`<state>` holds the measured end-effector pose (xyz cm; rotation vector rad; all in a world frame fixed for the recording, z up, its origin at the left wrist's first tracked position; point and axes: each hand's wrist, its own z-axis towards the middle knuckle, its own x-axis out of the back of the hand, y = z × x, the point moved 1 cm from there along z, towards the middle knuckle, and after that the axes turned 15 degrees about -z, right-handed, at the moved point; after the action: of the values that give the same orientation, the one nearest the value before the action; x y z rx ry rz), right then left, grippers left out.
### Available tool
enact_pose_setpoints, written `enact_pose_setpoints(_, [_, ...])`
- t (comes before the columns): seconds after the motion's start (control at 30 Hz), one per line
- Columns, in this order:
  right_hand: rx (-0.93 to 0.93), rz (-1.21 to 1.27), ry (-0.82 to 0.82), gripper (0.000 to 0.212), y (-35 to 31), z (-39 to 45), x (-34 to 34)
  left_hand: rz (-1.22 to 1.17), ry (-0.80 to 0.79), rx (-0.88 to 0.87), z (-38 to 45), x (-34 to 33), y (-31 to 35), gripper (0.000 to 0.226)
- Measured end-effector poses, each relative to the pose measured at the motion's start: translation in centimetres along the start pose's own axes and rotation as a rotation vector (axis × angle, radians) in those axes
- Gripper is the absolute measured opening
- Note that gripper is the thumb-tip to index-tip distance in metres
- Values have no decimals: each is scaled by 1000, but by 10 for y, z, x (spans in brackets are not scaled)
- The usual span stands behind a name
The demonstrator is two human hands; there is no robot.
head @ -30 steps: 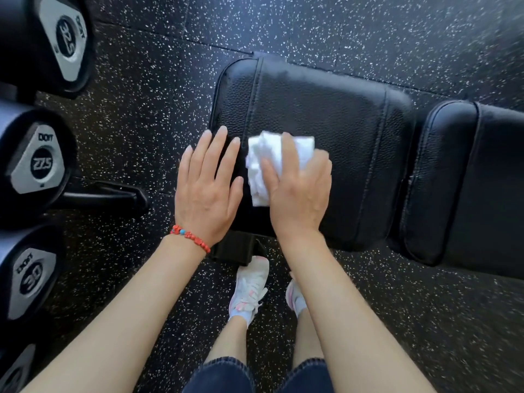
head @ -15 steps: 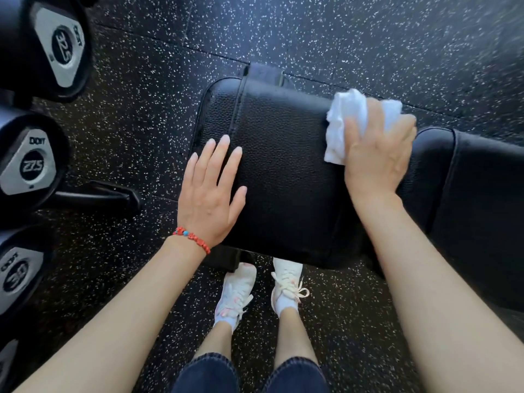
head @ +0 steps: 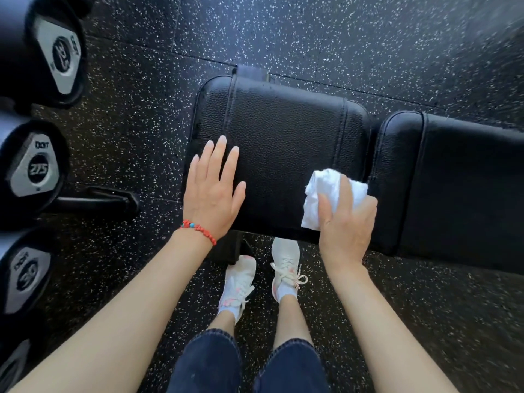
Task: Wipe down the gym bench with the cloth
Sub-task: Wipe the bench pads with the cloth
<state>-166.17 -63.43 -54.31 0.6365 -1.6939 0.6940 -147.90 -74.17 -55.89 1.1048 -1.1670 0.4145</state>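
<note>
The gym bench is black textured leather; its seat pad [head: 286, 131] lies in the middle of the view and the longer back pad [head: 459, 177] continues to the right. My right hand [head: 347, 222] is shut on a crumpled white cloth [head: 323, 191], pressing it on the seat pad's near right corner. My left hand [head: 211, 191] lies flat with fingers apart on the pad's near left part, holding nothing; a red bead bracelet is on its wrist.
Several black dumbbells [head: 35, 168] sit on a rack along the left edge, with a rack foot [head: 107, 198] jutting onto the speckled rubber floor [head: 340, 38]. My feet in white sneakers [head: 236, 282] stand just below the bench's near edge.
My right hand swept the cloth from the pad's left part to its far right corner, then pulled it back to the near right corner. My left hand stayed flat on the pad.
</note>
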Motion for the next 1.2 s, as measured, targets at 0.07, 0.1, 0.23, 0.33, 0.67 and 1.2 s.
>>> enact_pose_setpoints(0.07, [-9, -8, -33, 48, 2, -14, 7, -14, -39, -13, -12, 5, 5, 54])
enact_pose_setpoints(0.1, [-41, 22, -89, 48, 3, -19, 11, -21, -55, -21, -19, 9, 8, 54])
enact_pose_setpoints(0.23, [-197, 230, -253, 44, 3, -36, 34, -36, -95, -42, -46, 31, 21, 53])
enact_pose_setpoints(0.33, [-273, 351, -218, 41, -7, -51, 60, -49, -105, -47, -62, 53, 35, 52])
enact_pose_setpoints(0.67, [-302, 597, -201, 36, -42, -91, 175, -66, -65, -23, -79, 154, 91, 51])
enact_pose_setpoints(1.2, [-61, 679, -130, 30, -76, -116, 349, -64, 75, 26, -80, 323, 161, 54])
